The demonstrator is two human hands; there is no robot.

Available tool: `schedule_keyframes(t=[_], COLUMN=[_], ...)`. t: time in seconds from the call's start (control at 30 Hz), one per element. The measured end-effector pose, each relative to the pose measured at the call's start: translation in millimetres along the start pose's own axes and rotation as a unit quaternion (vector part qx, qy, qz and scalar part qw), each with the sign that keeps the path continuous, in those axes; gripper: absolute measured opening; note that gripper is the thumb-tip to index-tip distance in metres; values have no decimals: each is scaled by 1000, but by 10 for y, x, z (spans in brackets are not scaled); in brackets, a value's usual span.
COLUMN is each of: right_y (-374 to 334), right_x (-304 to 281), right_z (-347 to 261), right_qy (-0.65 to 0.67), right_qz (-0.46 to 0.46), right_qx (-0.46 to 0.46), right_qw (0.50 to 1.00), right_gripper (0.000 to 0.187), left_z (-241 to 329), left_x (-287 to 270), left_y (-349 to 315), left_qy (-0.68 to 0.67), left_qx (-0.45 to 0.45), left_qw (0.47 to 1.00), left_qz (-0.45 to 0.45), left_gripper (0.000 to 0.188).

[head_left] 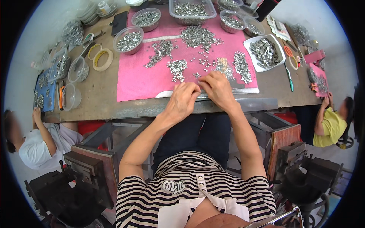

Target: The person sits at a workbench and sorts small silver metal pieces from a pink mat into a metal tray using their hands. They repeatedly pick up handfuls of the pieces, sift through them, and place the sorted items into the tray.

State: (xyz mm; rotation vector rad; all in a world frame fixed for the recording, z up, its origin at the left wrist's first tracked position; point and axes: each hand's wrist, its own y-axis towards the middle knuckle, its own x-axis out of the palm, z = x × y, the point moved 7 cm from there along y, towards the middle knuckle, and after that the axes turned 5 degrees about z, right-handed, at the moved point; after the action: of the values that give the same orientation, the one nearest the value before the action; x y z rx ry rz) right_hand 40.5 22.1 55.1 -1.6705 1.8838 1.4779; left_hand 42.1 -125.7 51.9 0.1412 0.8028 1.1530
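Close together at the front edge of a pink mat [140, 78], my left hand [183, 98] and my right hand [217, 89] both have their fingers pinched. Whatever sits between the fingertips is too small to make out. Just beyond them lies a small pile of shiny metal pieces [177, 70]. Thin flat metal strips [225, 69] lie past my right hand, with another heap of metal parts [242, 67] to their right. A larger spread of metal parts [199, 37] covers the mat's far middle. Below my fingers runs a metal bar [243, 103] along the table edge.
Clear tubs of metal parts [129, 40] and a large tub [192, 19] stand at the back. A white square dish [264, 53] holds more at right. Tape rolls [102, 60] lie left; orange-handled scissors [291, 57] lie right. Co-workers sit at left [42, 144] and right [329, 121].
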Motion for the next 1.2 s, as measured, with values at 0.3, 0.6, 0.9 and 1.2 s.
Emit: schedule_keyframes(t=[0.3, 0.6, 0.9, 1.2], right_y=[33, 31, 4, 6], right_x=[55, 2, -29, -18], right_z=[96, 105, 85, 140], right_qy=[-15, 17, 18, 11], right_qz=[-59, -36, -38, -55], right_qx=[27, -9, -13, 14], right_qw=[998, 999, 999, 998], right_gripper=[13, 8, 7, 9], left_z=[-8, 176, 158, -403], left_x=[81, 90, 26, 13], left_y=[-113, -138, -199, 311], left_qy=[-11, 81, 85, 230], left_qx=[15, 89, 141, 35], left_qw=[1000, 992, 984, 970], left_qz=[12, 38, 65, 73], left_gripper=[12, 16, 18, 14])
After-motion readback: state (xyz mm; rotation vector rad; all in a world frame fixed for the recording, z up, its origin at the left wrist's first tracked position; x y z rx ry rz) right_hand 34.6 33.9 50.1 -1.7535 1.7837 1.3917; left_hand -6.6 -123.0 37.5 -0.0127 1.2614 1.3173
